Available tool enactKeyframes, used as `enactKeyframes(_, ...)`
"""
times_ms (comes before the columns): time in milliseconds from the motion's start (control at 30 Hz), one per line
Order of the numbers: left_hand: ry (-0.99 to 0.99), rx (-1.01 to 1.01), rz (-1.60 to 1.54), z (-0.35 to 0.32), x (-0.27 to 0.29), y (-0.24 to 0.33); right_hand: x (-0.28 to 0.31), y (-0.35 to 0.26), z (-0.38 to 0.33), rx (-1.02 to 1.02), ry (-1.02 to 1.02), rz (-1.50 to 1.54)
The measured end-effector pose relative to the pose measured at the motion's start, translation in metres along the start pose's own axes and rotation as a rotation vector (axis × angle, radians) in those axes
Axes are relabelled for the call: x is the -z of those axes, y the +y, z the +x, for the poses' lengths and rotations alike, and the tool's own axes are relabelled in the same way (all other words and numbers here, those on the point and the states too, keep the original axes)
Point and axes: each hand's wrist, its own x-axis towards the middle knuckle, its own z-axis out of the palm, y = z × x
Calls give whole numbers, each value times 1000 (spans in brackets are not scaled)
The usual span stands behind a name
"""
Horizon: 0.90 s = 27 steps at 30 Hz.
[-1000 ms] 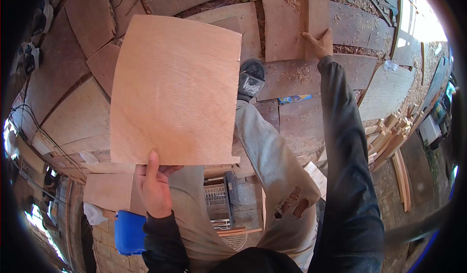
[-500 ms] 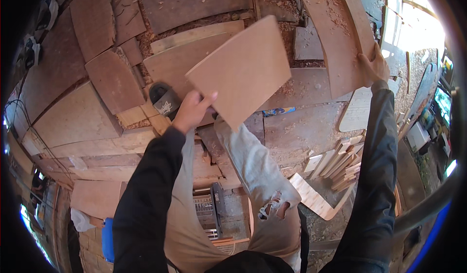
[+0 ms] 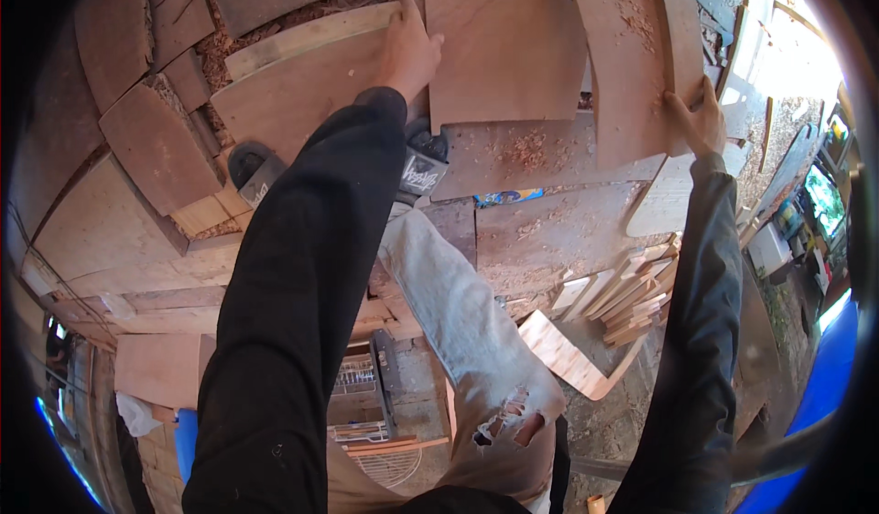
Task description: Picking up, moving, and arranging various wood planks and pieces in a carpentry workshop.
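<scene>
My left hand (image 3: 412, 54) is stretched forward with fingers extended and thumb apart. It rests beside the left edge of a flat square wooden board (image 3: 508, 56), over the end of a pale wooden strip (image 3: 311, 43). No grip on either shows. Below that strip lies a wide brown board (image 3: 293, 97). At the right, my right hand (image 3: 703, 128) grips the near end of a long wooden plank (image 3: 632, 75), thumb on its face and fingers along its outer edge. Shavings are scattered on the plank.
Wooden sheets and shavings cover the ground. Dark slide sandals (image 3: 423, 168) are on my feet. Stacked wood offcuts (image 3: 636, 294) and an L-shaped pale piece (image 3: 572, 354) lie at right. A wire rack (image 3: 362, 377) stands low between my legs. Bright light falls at the far right.
The square board, held up in my left hand before, now lies flat farther forward. My left hand has reached ahead and released it. My right hand stays on the plank.
</scene>
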Motion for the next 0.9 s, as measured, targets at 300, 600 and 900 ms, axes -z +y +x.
enactKeyframes(300,-182,-92,-96,-56,53,-46,-84,-122,-30,-282,-286,249)
enactKeyframes(600,-445,-47,22,-181,243,-54,-126,-106,-67,-319,17,314)
enactKeyframes(900,-807,179,-211,-295,290,76,-183,-290,-182,-535,-309,951)
